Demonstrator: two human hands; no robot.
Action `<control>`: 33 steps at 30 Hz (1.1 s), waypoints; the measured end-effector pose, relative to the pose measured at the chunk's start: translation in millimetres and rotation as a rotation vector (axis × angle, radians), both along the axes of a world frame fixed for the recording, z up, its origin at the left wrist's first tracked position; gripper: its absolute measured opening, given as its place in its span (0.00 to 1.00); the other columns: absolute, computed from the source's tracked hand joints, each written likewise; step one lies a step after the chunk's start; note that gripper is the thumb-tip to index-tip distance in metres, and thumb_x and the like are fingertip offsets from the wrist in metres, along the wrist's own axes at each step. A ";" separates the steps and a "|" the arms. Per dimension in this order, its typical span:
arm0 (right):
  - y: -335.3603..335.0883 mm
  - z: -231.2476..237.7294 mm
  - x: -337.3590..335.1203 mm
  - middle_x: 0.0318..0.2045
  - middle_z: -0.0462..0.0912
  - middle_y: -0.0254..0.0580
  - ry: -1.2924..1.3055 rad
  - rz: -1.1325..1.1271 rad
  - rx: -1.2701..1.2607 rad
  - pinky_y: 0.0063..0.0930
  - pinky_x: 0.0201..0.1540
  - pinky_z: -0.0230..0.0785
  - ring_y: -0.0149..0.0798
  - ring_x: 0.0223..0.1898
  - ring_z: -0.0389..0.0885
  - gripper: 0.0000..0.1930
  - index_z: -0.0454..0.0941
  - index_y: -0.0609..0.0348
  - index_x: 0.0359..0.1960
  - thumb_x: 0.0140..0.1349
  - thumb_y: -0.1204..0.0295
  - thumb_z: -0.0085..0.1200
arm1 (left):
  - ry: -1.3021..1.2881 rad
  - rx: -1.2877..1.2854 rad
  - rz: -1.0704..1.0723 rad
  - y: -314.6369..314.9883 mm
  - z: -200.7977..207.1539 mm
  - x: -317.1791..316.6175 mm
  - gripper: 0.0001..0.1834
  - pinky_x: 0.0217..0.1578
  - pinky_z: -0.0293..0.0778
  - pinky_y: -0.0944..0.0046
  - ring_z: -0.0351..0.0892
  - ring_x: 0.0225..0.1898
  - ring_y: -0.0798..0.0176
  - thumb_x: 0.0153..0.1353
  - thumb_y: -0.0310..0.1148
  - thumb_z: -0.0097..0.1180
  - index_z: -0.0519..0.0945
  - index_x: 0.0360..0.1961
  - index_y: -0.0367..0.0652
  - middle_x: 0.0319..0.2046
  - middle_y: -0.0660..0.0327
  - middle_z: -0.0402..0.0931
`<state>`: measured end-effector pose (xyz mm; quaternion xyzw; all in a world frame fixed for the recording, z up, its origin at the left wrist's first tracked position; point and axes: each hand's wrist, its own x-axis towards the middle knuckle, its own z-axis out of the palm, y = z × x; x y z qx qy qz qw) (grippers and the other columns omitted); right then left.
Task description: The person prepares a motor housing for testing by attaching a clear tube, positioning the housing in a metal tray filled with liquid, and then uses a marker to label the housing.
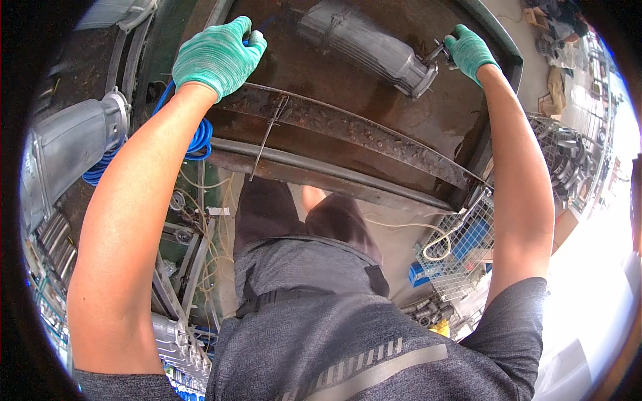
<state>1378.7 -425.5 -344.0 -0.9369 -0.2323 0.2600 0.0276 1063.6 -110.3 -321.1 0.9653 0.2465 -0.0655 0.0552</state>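
Observation:
A grey finned metal housing (364,47), shaped like a motor casing, lies on its side in a dark metal tray (348,117) that is wet and brown inside. My left hand (219,57), in a green knit glove, is closed over the tray's left side. A bit of blue shows at its fingers, and a blue hose (200,139) runs up behind the wrist; what the fingers hold is mostly hidden. My right hand (470,50), gloved alike, is curled round a small metal fitting (439,52) at the housing's flanged right end.
Another grey housing (73,137) stands at the left. A thin metal rod (269,137) hangs over the tray's near edge. Wire baskets (461,250) and metal parts (568,157) sit at the right. A pale cord (438,244) loops below the tray. Someone else is at far upper right.

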 end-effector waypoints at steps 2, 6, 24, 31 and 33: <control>-5.2 -4.3 3.2 0.39 0.86 0.60 -0.088 0.113 -0.019 0.45 0.46 0.79 0.55 0.39 0.87 0.17 0.74 0.65 0.50 0.71 0.62 0.52 | -0.012 0.007 -0.006 -0.3 0.3 0.5 0.19 0.44 0.79 0.45 0.85 0.42 0.43 0.69 0.54 0.50 0.84 0.44 0.53 0.38 0.52 0.86; -5.1 0.7 -5.9 0.38 0.86 0.59 -0.092 0.141 -0.027 0.45 0.45 0.79 0.55 0.36 0.87 0.17 0.75 0.65 0.49 0.71 0.62 0.52 | -0.016 0.003 -0.002 0.7 -1.0 -0.9 0.19 0.43 0.79 0.44 0.85 0.42 0.42 0.69 0.54 0.51 0.84 0.43 0.52 0.38 0.52 0.86; -16.1 13.6 -27.0 0.33 0.86 0.56 -0.036 0.045 0.003 0.42 0.38 0.80 0.49 0.29 0.87 0.15 0.76 0.63 0.48 0.72 0.63 0.52 | 0.045 -0.021 0.006 -0.8 5.6 2.9 0.20 0.46 0.79 0.45 0.85 0.43 0.42 0.68 0.55 0.51 0.84 0.48 0.54 0.40 0.52 0.86; -15.6 18.5 -33.5 0.34 0.86 0.57 -0.002 -0.009 0.001 0.42 0.39 0.81 0.49 0.30 0.88 0.15 0.76 0.64 0.48 0.72 0.63 0.52 | 0.010 -0.008 -0.002 1.0 0.6 0.6 0.20 0.46 0.79 0.45 0.85 0.43 0.42 0.68 0.54 0.51 0.84 0.47 0.54 0.40 0.51 0.86; -18.8 17.4 -32.7 0.34 0.86 0.57 -0.019 0.009 -0.002 0.42 0.40 0.81 0.50 0.31 0.88 0.15 0.76 0.64 0.48 0.72 0.63 0.52 | 0.012 -0.013 0.000 0.6 1.2 1.0 0.20 0.45 0.79 0.45 0.85 0.43 0.42 0.68 0.54 0.51 0.84 0.47 0.54 0.39 0.51 0.86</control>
